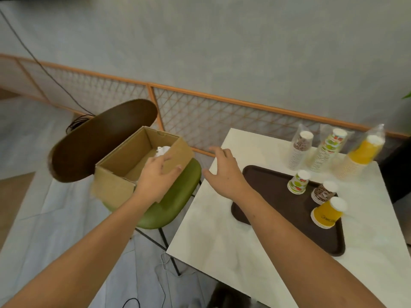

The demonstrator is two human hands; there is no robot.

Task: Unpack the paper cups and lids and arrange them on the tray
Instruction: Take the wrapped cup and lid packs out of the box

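An open cardboard box (124, 165) sits on the green seat of a chair (175, 203), with something white (162, 150) inside it. My left hand (155, 176) grips the box's near right wall, thumb outside and fingers over the rim. My right hand (224, 172) hovers open over the table's left corner, holding nothing. On the brown tray (278, 221) stand three short upside-down cup stacks: green-patterned (298, 182), brown-patterned (323, 192) and yellow (328, 213). Behind the tray stand three tall plastic-wrapped stacks: brown-patterned (299, 152), green-patterned (327, 150) and yellow (358, 156).
The white table (222, 245) carries the tray and cups. The chair's dark brown backrest (97, 141) rises behind the box. An orange-framed mesh fence (200, 112) runs along the wall. Cables lie on the grey floor (33, 218).
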